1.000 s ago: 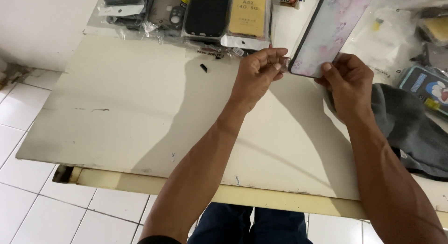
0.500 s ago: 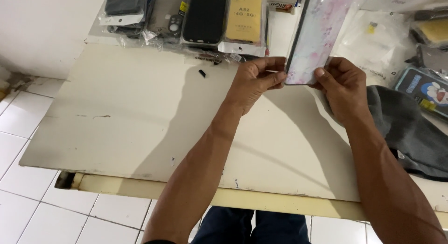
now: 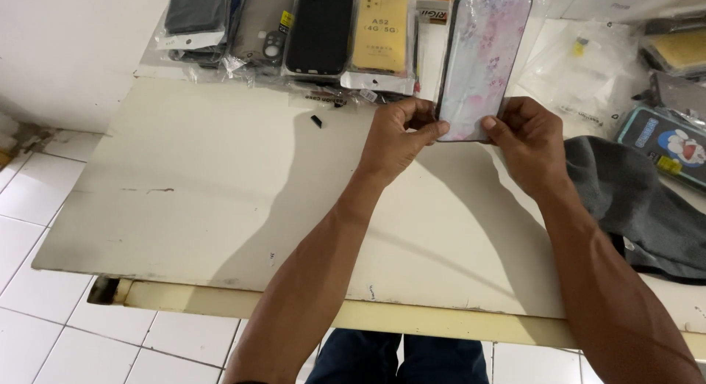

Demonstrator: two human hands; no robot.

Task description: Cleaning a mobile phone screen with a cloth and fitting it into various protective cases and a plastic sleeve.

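Place: a small phone-accessory shop or stall.
Stock: bagged phone cases [image 3: 323, 31] lined along the top of the frame, more at right.
Counter: worn cream table [image 3: 206, 185].
Floor: white tiles [image 3: 44, 325], lower left.

We see a flat rectangular phone case [image 3: 482, 64] in pale blue-white with pink blossom sprays and a dark rim. The worn tabletop [image 3: 220, 185] is cream. A packaged case [image 3: 319, 30] is matt black, another [image 3: 380, 30] clear yellow. The crumpled cloth [image 3: 640, 207] is dark grey; the floor tiles [image 3: 29, 207] are white.
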